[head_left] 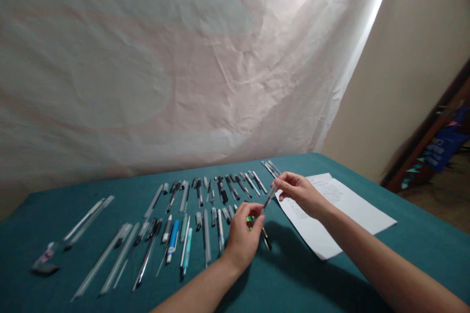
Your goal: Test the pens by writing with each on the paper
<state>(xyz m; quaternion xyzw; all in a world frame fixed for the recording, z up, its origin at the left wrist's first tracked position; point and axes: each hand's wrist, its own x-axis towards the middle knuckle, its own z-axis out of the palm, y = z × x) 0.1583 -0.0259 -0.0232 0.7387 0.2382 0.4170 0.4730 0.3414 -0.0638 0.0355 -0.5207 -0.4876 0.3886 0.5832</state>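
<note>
Between my two hands a slim clear pen point(270, 197) is held at a slant above the table. My left hand point(243, 237) pinches its lower end with thumb and fingers. The upper end sits in the fingertips of my right hand point(298, 192), near the edge of the paper. Something small with green and yellow colour point(250, 222) shows at my left fingers; whether it is held or lies behind them I cannot tell. Beneath my left hand lies a dark-tipped pen point(267, 240), partly hidden.
Rows of pens, caps and clear barrels cover the dark green table point(121, 183), among them a blue pen point(172, 240) and a patterned turquoise pen point(187, 249). A clear packet point(46, 259) lies far left. Handwritten paper sheets point(352, 205) rest right. A pale sheet point(205, 68) hangs behind.
</note>
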